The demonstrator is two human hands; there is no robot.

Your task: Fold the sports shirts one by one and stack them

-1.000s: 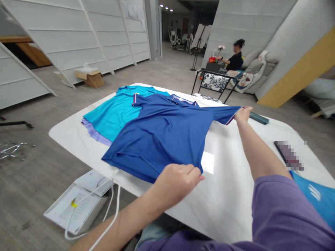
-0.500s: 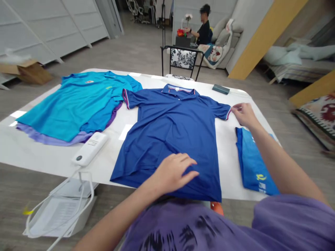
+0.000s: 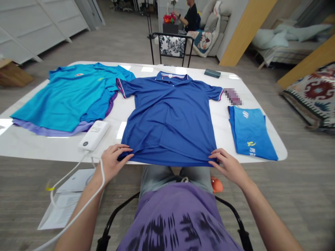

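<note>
A dark blue polo shirt (image 3: 172, 118) lies spread on the white table, its collar toward the far side and its hem at the near edge. My left hand (image 3: 113, 160) pinches the hem's left corner between thumb and fingers. At the right corner, my right hand (image 3: 227, 165) grips the hem in the same way. Left of the polo lies a stack of T-shirts, a bright teal T-shirt (image 3: 68, 97) on top and a lilac one (image 3: 49, 129) showing below. On the right is a folded blue shirt (image 3: 252, 132) with white and yellow prints.
A white power strip (image 3: 94, 135) rests near my left hand, and its white cable (image 3: 101, 188) runs across my left forearm. On the white table (image 3: 277, 150) are a dark case (image 3: 212, 73) and a blurred purplish object (image 3: 232, 97). A chair (image 3: 171, 47) stands beyond; a person (image 3: 191, 17) sits farther back.
My right hand has left the right sleeve cuff and come down to the hem's right corner. My left hand has moved left to the other corner. The view has shifted.
</note>
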